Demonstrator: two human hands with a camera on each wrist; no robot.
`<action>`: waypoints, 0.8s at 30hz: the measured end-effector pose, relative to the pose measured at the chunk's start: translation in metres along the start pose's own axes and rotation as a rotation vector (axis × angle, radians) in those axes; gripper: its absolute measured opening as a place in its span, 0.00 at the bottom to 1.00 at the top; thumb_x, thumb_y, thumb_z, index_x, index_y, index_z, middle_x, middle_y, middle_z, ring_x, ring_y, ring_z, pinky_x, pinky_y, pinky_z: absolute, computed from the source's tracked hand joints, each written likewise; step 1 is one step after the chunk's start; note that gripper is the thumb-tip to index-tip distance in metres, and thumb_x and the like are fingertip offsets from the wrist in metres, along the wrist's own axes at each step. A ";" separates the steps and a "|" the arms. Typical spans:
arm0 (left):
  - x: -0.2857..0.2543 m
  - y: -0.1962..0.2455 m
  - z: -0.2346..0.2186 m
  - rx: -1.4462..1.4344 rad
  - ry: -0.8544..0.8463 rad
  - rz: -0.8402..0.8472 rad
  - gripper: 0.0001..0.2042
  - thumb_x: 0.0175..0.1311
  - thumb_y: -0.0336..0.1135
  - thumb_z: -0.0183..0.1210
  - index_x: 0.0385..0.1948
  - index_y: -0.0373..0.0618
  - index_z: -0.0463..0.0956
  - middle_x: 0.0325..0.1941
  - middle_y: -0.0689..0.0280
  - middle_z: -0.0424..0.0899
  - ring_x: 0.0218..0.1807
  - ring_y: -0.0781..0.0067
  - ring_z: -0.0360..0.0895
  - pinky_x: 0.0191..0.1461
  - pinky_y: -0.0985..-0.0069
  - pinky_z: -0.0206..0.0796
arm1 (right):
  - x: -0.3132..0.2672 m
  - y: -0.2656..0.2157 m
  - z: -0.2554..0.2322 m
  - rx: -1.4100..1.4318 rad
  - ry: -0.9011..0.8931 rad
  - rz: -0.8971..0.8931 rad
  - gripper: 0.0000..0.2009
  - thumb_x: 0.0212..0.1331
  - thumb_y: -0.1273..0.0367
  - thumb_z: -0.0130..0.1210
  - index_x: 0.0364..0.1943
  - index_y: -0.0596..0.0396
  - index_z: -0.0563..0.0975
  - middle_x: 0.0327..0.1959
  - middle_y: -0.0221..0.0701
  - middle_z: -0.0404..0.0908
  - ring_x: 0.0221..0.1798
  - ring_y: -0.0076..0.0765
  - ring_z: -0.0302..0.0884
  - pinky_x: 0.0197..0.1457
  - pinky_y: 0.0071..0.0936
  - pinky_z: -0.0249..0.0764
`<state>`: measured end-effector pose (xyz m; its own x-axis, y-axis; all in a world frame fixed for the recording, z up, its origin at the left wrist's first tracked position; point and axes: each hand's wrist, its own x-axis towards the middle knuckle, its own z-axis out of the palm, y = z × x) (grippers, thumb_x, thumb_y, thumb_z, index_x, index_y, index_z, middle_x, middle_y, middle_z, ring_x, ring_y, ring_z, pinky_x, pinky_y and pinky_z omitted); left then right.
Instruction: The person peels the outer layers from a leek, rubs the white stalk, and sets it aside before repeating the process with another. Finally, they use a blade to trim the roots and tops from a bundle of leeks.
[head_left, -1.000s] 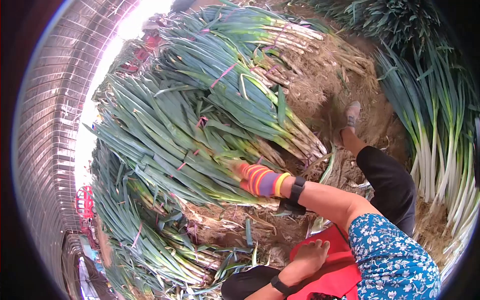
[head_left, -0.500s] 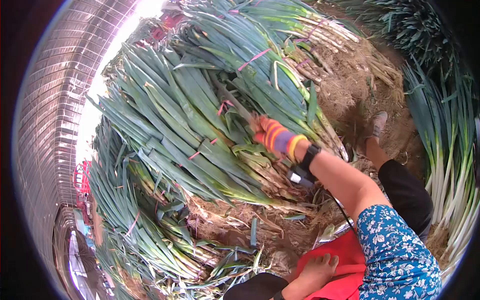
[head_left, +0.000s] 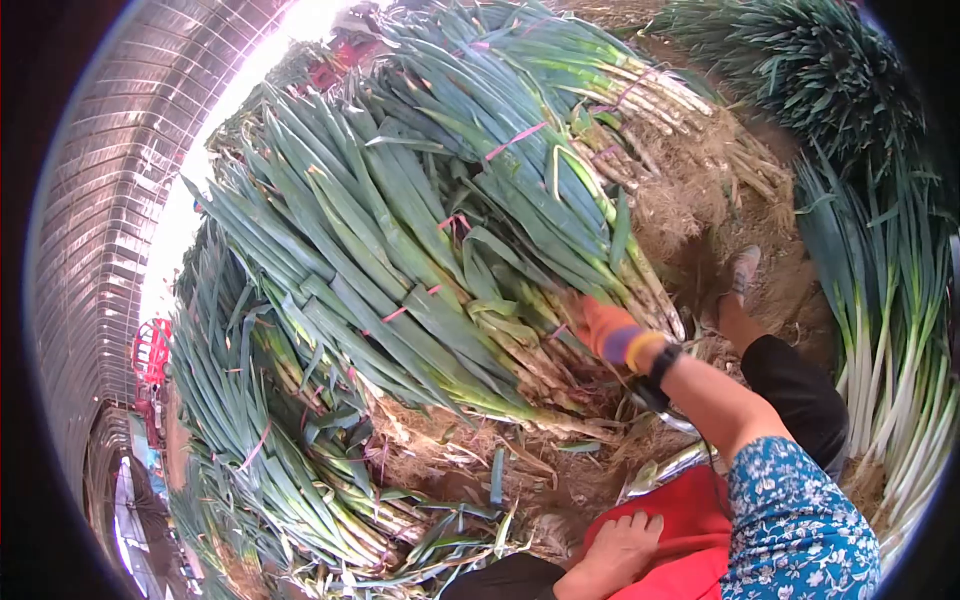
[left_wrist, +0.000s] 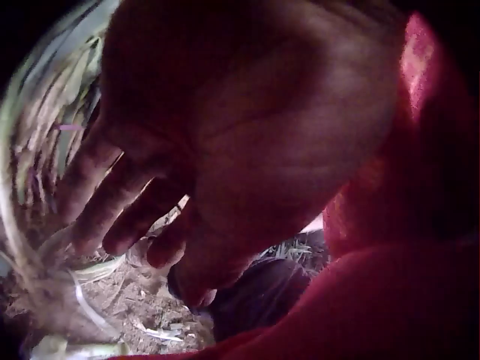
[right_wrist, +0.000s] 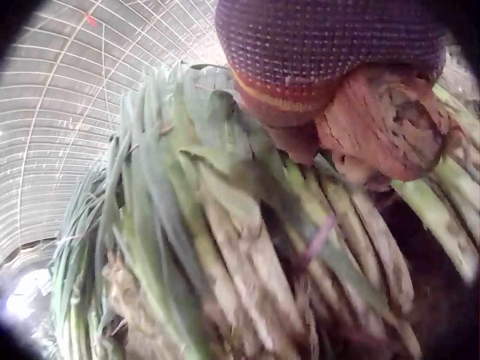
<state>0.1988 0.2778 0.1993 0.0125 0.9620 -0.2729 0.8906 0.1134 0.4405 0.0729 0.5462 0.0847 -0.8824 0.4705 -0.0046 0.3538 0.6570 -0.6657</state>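
My right hand (head_left: 605, 330), in a striped glove with a worn, cracked rubber palm, is at the lower part of a large bundle of leeks (head_left: 390, 250). Its fingers curl in among the pale leek stalks (right_wrist: 337, 225), and much of the grip is hidden behind the glove (right_wrist: 322, 60). Pink ties (head_left: 395, 313) bind the leeks. Bare and relaxed, my left hand (head_left: 612, 555) rests on the red apron (head_left: 690, 530) over my lap. Its loosely bent fingers (left_wrist: 124, 195) hold nothing in the left wrist view.
More tied leeks lie to the left (head_left: 290, 470) and behind (head_left: 650, 90), roots toward me. Long white-stemmed leeks (head_left: 890, 300) stand at the right beside a dark green heap (head_left: 800, 70). Dry roots and scraps (head_left: 440, 440) cover the ground. A ribbed tunnel wall (head_left: 110, 250) curves along the left.
My right hand lifted off the near leek bundle and moved right, then a little down toward the stalk ends. The head view has shifted. My left hand stays on the apron.
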 end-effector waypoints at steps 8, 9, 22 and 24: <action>0.003 0.014 0.003 -0.059 -0.168 0.028 0.19 0.45 0.28 0.58 0.42 0.38 0.67 0.37 0.56 0.73 0.35 0.57 0.76 0.34 0.66 0.70 | -0.028 0.007 -0.041 -0.058 0.397 -0.048 0.17 0.52 0.65 0.55 0.43 0.59 0.69 0.26 0.44 0.76 0.30 0.53 0.75 0.32 0.42 0.70; 0.004 0.014 0.002 -0.042 -0.133 0.025 0.20 0.43 0.28 0.58 0.42 0.38 0.67 0.36 0.56 0.73 0.35 0.57 0.76 0.33 0.66 0.70 | -0.012 0.015 -0.049 -0.062 0.400 -0.052 0.17 0.52 0.65 0.55 0.43 0.59 0.69 0.26 0.44 0.76 0.30 0.53 0.75 0.32 0.42 0.70; 0.003 0.024 0.008 0.051 0.036 0.080 0.12 0.45 0.29 0.56 0.33 0.39 0.66 0.31 0.57 0.72 0.35 0.59 0.74 0.35 0.68 0.66 | -0.184 0.132 0.032 -0.709 0.553 -0.236 0.27 0.53 0.59 0.56 0.50 0.69 0.67 0.23 0.40 0.72 0.24 0.45 0.68 0.30 0.36 0.66; -0.003 0.029 0.011 0.033 -0.034 0.101 0.12 0.45 0.29 0.56 0.33 0.38 0.67 0.32 0.57 0.73 0.36 0.59 0.74 0.35 0.68 0.67 | -0.192 0.081 0.012 -0.336 0.335 0.045 0.21 0.53 0.67 0.56 0.50 0.64 0.68 0.35 0.40 0.76 0.35 0.42 0.73 0.38 0.32 0.69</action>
<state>0.2294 0.2753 0.2032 0.1184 0.9590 -0.2577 0.8982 0.0072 0.4395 0.2675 0.5015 0.0229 -0.7348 0.6305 0.2501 0.5185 0.7599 -0.3921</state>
